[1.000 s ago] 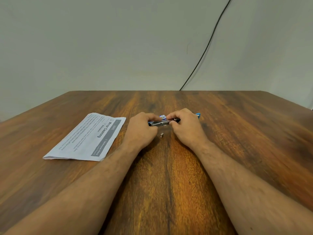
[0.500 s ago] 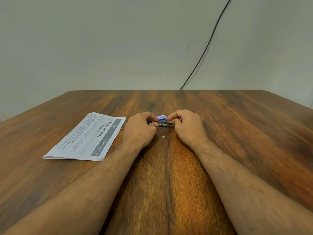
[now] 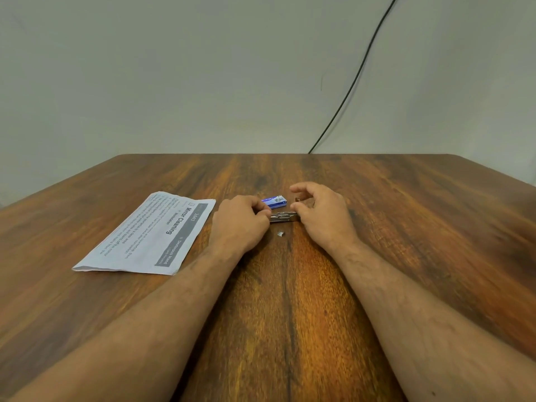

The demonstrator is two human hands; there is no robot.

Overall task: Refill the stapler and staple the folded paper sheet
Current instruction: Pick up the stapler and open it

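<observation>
A narrow metal stapler [image 3: 283, 217] lies across the table between my hands. My left hand [image 3: 240, 220] is closed on its left end. My right hand [image 3: 323, 213] sits at its right end with the thumb against it and the fingers arched apart above; a small dark piece [image 3: 297, 199] shows under the index fingertip. A blue staple box [image 3: 274, 201] lies just behind the stapler. A tiny loose bit of staples [image 3: 280, 234] lies in front of it. The folded printed paper sheet [image 3: 150, 233] lies flat to the left of my left hand.
The wooden table [image 3: 406, 227] reaches to a plain wall. A black cable [image 3: 352, 82] runs down the wall to the table's back edge, behind and to the right of my hands.
My right hand's fingers have lifted and spread from their pinch on the stapler. The stapler has come down lower onto the table, so more of the blue box shows behind it.
</observation>
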